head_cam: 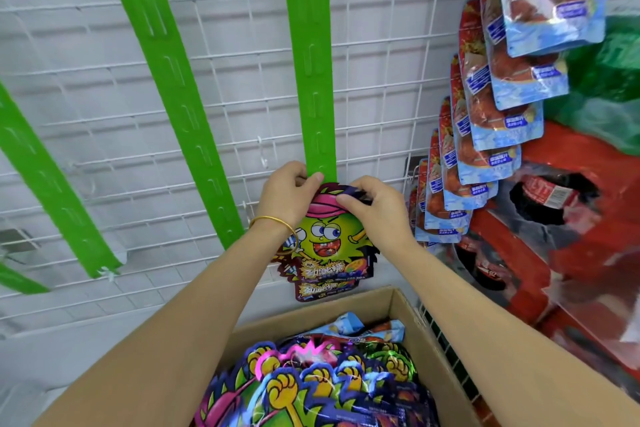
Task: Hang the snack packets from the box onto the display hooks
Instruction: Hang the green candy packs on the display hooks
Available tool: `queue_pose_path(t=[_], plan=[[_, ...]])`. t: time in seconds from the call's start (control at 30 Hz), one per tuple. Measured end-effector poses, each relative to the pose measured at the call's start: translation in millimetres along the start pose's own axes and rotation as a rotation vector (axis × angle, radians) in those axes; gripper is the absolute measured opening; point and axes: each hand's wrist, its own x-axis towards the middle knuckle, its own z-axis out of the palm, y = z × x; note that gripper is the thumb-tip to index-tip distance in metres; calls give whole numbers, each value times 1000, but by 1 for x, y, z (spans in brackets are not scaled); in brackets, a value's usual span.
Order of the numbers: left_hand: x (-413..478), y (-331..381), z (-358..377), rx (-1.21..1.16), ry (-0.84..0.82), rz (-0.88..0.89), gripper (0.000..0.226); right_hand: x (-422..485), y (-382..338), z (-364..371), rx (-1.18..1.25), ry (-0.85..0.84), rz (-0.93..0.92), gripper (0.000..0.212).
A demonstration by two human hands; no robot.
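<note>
packet [329,239] below strip [313,80], box [398,308] beneath

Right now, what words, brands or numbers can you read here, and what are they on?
No text reads clearly enough to quote.
Cartoon packet: two yellow bands of Chinese characters, too blurred.
Hanging packets: white print on blue labels, too small.
Red stand: white label, blurred.
Box packets: no readable print.

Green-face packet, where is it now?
Centre of the head view: the left hand and right hand pinch the packet by its top below the green strip, above the box.
</note>
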Motion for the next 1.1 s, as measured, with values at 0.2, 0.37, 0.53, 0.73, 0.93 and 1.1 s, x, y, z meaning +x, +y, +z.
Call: queue_pose_path(t=[0.2, 0.37, 0.53, 0.73, 0.93, 1.1], plan=[[1, 0, -3, 70, -70, -17, 41, 3, -3, 8, -151, 67, 5, 16], [1, -2, -5, 24, -66, -44, 42, 1, -2, 12, -184, 107, 23, 18], [-1, -2, -9, 35, -62, -32, 45, -4, -1, 16, -234, 86, 22, 19], [-1, -4, -12, 40, -65, -11, 44, -7, -10, 18, -209, 186, -56, 19], [1, -8, -11, 16, -62, -20, 45, -8, -9, 21, -324, 169, -45, 19], [2, -12, -10, -42, -69, -38, 39, -15, 3, 25, -334, 133, -9, 17]])
